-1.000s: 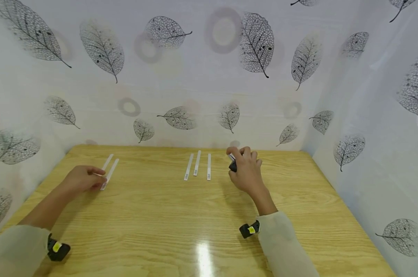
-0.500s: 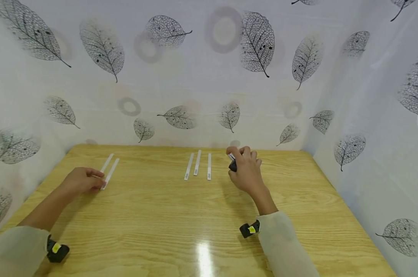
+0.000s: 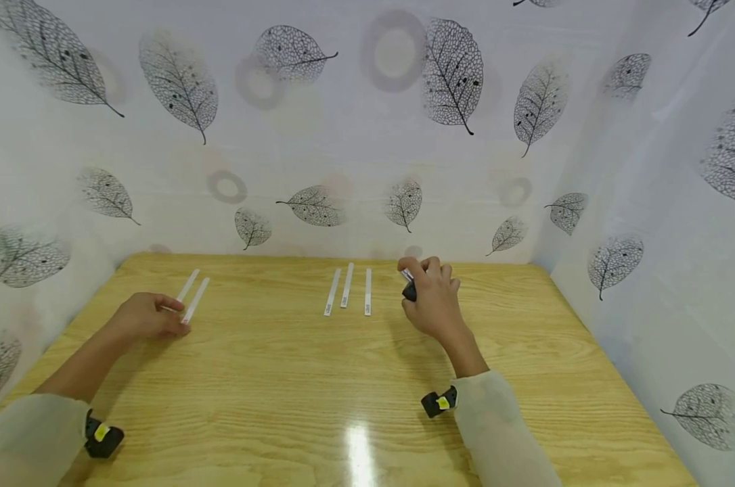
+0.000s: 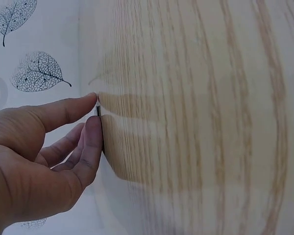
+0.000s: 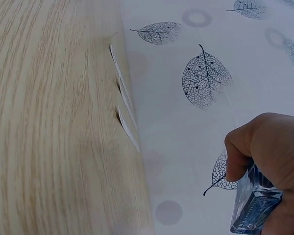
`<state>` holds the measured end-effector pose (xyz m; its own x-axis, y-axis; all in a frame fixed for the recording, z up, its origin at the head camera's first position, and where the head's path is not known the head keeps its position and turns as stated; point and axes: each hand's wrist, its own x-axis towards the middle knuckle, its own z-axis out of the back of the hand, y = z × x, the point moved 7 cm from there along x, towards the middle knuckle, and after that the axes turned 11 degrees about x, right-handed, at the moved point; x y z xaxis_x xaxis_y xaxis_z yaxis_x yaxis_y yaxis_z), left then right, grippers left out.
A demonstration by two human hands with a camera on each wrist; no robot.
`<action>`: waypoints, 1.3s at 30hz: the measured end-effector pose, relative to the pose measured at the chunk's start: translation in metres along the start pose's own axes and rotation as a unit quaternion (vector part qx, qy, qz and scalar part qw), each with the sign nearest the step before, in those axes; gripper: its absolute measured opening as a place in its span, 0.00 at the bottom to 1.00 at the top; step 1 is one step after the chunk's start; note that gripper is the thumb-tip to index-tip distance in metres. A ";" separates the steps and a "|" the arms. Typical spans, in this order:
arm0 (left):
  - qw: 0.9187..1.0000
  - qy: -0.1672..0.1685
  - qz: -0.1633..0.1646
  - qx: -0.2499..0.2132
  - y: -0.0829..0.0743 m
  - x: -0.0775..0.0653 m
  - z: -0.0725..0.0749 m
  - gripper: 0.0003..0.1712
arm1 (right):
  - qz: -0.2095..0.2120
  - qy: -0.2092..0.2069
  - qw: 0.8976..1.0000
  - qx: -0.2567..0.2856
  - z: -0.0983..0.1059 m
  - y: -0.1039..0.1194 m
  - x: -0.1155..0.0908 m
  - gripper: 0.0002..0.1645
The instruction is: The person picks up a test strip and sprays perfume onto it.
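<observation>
At left, I see a white strip (image 3: pixel 197 299) slanting far-right from the left hand (image 3: pixel 147 315), grip unclear; the right hand (image 3: pixel 436 301) grasps a bottle (image 5: pixel 256 208).

clear, angular glass-like container (image 5: pixel 252 208) held in right hand (image 3: pixel 436 301), two narrow white strips (image 3: pixel 196 301) lying slanted, near ends behind left hand (image 3: pixel 147 316)

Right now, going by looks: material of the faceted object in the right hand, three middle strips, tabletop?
Faceted object: glass or clear plastic, can't tell which; glossy, see-through bluish facets.
Three middle strips: probably paper or card, matte white; thin, seemingly curving up at one end.
Tabletop: wood or wood-look laminate, semi-gloss; grain lines and a bright reflection.
</observation>
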<state>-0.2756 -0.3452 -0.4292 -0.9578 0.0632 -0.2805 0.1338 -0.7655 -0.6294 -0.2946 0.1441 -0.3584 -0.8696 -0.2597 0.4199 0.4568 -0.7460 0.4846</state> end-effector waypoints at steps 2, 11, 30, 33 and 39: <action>1.000 -0.004 0.002 0.005 0.000 0.001 0.000 0.36 | -0.001 0.001 1.000 0.001 0.000 0.001 0.000 0.35; 1.000 -0.011 0.012 0.004 0.002 0.002 0.002 0.35 | -0.002 0.002 1.000 0.002 0.000 0.002 0.000 0.35; 0.999 -0.009 0.016 0.032 -0.002 0.004 -0.002 0.31 | -0.007 0.003 1.000 0.003 -0.001 -0.001 0.001 0.35; 0.999 -0.010 0.014 0.035 -0.002 0.004 -0.003 0.30 | -0.006 0.004 1.000 0.003 -0.001 -0.001 0.000 0.35; 0.999 -0.011 0.010 0.036 -0.002 0.007 -0.003 0.27 | -0.008 0.005 1.000 0.000 -0.001 -0.002 0.001 0.36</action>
<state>-0.2815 -0.3411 -0.4323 -0.9608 0.0342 -0.2750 0.1345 -0.8102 -0.5706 -0.2962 0.1447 -0.3600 -0.8785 -0.2540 0.4046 0.4431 -0.7500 0.4911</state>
